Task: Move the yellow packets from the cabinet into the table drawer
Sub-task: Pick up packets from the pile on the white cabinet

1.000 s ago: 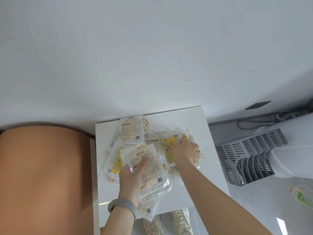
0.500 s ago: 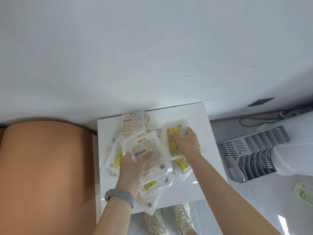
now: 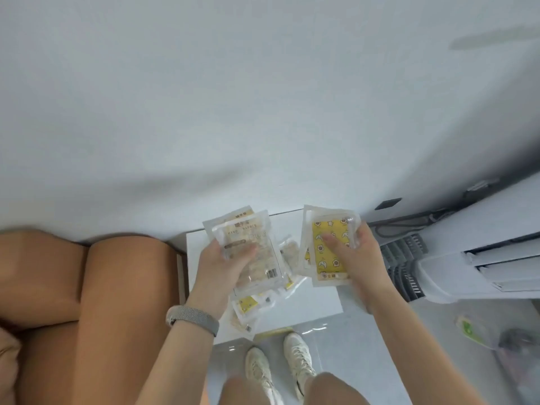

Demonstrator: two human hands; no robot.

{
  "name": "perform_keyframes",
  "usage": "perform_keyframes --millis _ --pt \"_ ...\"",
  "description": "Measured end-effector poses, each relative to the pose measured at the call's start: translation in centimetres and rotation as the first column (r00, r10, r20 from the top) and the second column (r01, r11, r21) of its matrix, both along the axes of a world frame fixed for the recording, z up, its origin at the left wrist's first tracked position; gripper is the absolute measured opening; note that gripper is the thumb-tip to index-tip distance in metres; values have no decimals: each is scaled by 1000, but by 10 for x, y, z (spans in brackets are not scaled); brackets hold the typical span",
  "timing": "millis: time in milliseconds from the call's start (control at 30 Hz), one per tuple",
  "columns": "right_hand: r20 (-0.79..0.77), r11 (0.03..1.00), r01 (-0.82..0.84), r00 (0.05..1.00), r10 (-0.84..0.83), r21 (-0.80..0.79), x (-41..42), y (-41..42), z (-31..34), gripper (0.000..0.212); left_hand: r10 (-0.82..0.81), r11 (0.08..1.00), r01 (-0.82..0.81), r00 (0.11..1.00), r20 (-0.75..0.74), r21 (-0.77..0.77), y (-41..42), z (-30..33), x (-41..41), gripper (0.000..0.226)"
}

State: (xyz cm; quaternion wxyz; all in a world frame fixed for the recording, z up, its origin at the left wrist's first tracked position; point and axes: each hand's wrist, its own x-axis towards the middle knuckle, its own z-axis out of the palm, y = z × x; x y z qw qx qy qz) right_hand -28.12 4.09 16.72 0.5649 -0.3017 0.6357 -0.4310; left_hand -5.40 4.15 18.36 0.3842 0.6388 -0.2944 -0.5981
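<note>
My left hand (image 3: pixel 225 267) grips a stack of clear packets, their pale printed backs (image 3: pixel 251 241) facing up, lifted above the white cabinet top (image 3: pixel 318 299). My right hand (image 3: pixel 353 255) holds a second bundle whose top packet (image 3: pixel 330 249) shows a yellow front with stars and moons. A few more yellow packets (image 3: pixel 248 305) lie loose on the cabinet top below my left hand, one reaching past the front edge. The table drawer is not in view.
A tan leather sofa (image 3: pixel 87 302) stands against the cabinet's left side. A white appliance with a grey grille (image 3: pixel 455 258) and cables sits to the right. My shoes (image 3: pixel 277 363) stand on the grey floor. Green-printed plastic wrapping (image 3: pixel 470 331) lies at far right.
Both hands have gathered packets from the spread pile and raised them off the cabinet top. The pile left on the surface is much smaller. The camera has tilted down and moved closer.
</note>
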Motion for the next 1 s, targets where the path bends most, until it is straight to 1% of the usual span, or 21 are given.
perform_keyframes --millis 100,233,300,433,600,700,733,867,1000 --pt "10 996 86 996 -85 -24 -13 25 48 31 -33 998 31 999 -36 -47 9 39 -14 20" --pt "11 973 218 976 -218 -81 -24 53 97 32 -169 983 163 983 -73 -86 12 82 -28 18" --pt "21 950 294 956 -293 -105 -26 71 116 33 -212 975 202 971 -108 -95 13 100 -33 18" --pt "44 873 470 883 -468 -133 -22 121 134 29 -335 942 325 930 -150 -89 24 122 -45 19" --pt "79 750 647 762 -643 -142 -15 191 140 28 -531 846 521 842 -97 -113 49 130 -63 27" --pt "91 643 754 656 -750 -138 -13 241 141 28 -639 769 630 764 -88 -111 71 132 -85 29" --pt "96 592 794 605 -790 -137 -13 261 141 28 -685 728 676 724 -82 -113 82 134 -95 29" --pt "104 383 912 399 -911 -149 -13 345 144 26 -842 539 834 533 -82 -116 134 138 -143 28" --pt "96 172 970 190 -977 -173 -15 429 149 31 -938 346 930 338 -81 -124 201 144 -192 27"
